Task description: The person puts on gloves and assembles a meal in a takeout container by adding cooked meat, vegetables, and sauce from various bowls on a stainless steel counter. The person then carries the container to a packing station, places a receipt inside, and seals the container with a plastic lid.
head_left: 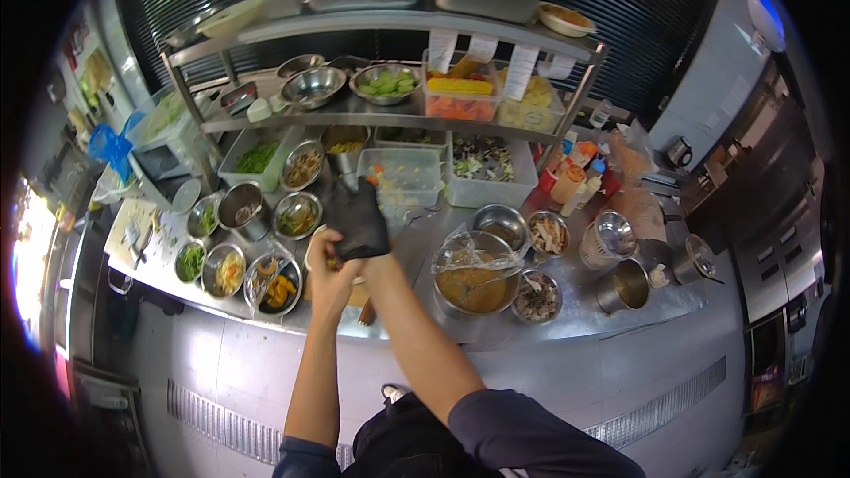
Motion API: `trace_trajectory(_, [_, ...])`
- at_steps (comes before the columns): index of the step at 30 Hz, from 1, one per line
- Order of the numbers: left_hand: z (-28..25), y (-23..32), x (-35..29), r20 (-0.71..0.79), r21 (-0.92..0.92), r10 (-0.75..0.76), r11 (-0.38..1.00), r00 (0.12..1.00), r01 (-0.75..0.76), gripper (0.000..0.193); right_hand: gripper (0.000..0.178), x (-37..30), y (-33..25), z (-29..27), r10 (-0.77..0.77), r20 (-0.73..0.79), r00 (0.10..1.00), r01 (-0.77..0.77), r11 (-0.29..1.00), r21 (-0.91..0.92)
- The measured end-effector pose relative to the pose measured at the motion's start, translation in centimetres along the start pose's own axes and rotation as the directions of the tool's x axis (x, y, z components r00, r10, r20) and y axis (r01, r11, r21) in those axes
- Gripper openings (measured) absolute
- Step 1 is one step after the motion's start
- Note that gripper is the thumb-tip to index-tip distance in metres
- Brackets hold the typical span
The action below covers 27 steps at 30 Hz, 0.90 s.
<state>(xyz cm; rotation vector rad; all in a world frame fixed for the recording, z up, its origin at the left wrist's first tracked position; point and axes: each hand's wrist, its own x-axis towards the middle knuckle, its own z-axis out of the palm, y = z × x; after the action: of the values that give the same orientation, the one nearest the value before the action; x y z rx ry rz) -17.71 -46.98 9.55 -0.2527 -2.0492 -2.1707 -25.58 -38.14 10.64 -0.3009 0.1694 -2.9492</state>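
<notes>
Left fingers (325, 241) partly hidden behind black glove (359, 219), paper slips (521, 71) illegibly small, sleeve (540, 435) cut off below

Over the counter (580, 319), the right hand (358, 219) is hovering between a cutting board (119, 235), far left, and a mixing bowl (441, 290); squeeze bottles (573, 188) are standing behind that bowl, farther right. On the shelf (310, 120), a vegetable bowl (383, 99) is sitting left of a corn tub (461, 111).

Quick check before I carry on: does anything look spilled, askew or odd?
Two mild oddities: crumpled plastic wrap only partly covers the large steel bowl, leaving food exposed; and the right hand wears a black glove while the left hand is bare.
</notes>
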Motion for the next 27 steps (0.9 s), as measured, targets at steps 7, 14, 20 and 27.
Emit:
trace_trajectory(7, [5.0, 0.6, 1.3, 0.103, 0.451, 0.323, 0.828, 0.941, -0.333, 0.024, 0.036, -4.5, -5.7, -0.7, -0.044, 0.186, 0.982, 0.057, 0.996, -0.062])
trace_trajectory(14, [7.1, 2.6, 2.2, 0.417, 0.836, 0.175, 0.311, 0.892, -0.452, 0.019, 0.060, -7.3, -8.7, 1.2, -0.150, 0.033, 0.988, 0.149, 0.877, -0.457])
trace_trajectory(20, [12.6, 1.2, 1.3, 0.395, 0.908, -0.098, 0.191, 0.913, -0.372, 0.021, 0.042, -7.5, -13.4, -0.3, -0.088, 0.054, 0.995, 0.103, 0.844, -0.527])
trace_trajectory(27, [17.1, 0.3, -3.0, 0.387, 0.905, -0.097, 0.233, 0.917, -0.357, 0.022, 0.058, -8.7, -18.9, -3.1, 0.104, 0.512, 0.853, 0.255, -0.938, -0.234])
